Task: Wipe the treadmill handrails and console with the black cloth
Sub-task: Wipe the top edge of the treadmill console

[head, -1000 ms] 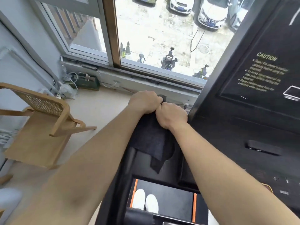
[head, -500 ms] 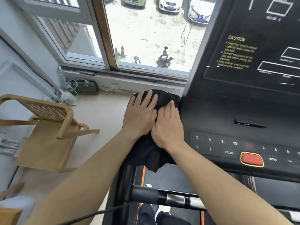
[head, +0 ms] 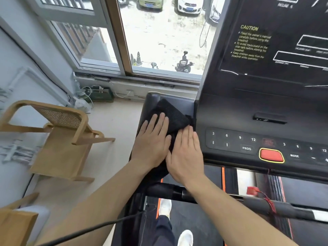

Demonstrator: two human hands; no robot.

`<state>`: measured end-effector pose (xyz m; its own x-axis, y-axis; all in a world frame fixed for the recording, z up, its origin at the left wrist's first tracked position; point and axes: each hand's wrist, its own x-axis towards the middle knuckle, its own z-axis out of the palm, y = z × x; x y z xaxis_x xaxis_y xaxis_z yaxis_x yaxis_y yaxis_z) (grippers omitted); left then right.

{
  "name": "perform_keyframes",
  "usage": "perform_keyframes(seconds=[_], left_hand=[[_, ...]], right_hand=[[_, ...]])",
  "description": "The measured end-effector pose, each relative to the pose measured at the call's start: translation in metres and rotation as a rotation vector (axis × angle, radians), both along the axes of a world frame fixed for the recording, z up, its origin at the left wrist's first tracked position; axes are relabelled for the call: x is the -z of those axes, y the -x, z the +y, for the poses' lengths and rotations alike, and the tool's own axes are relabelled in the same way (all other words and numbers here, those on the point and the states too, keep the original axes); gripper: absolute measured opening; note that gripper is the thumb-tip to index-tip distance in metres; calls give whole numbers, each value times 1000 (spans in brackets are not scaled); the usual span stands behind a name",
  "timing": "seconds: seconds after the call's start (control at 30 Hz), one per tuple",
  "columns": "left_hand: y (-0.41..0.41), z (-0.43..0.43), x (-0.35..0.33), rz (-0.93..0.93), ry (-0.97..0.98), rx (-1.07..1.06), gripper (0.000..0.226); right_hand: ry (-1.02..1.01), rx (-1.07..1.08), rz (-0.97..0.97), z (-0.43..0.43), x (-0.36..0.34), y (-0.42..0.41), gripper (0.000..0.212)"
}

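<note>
1. The black cloth (head: 170, 114) is bunched on the treadmill's left side ledge (head: 179, 102), right beside the console (head: 248, 121).
2. Cloth looks like a soft, mesh-like weave; the console is smooth black plastic.
3. Left hand (head: 150, 144) and right hand (head: 184, 153) both lie flat on the cloth, fingers (head: 160, 121) straight and close together, pressing, not gripping.

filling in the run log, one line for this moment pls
left hand flat on black cloth | right hand flat on it | cloth on console left wing

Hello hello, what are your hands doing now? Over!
Left hand and right hand flat, open, pressing black cloth on console's left wing. Red button close right. Nothing blocking.
</note>
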<state>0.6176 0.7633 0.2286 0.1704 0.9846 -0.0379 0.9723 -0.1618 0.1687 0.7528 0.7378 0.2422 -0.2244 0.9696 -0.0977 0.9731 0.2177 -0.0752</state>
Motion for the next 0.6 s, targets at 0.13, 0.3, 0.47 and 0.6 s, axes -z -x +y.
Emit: perform_keyframes(seconds=[0.13,0.3,0.47,0.6], left_hand=[[2,32,2,36,-14,-12,62],[-9,59,-4,24,4,-105,62],[-6,-8,1,3,-26,-102,64],[-5,-16,-1,-46,-14,-178,61]], right_hand=[[-24,4,5,35,1,-1,80],[-5,3,8,68,0,-2,72],[-57,-161,20,8,7,-21,75],[-33,-188,11,19,-10,-25,70]])
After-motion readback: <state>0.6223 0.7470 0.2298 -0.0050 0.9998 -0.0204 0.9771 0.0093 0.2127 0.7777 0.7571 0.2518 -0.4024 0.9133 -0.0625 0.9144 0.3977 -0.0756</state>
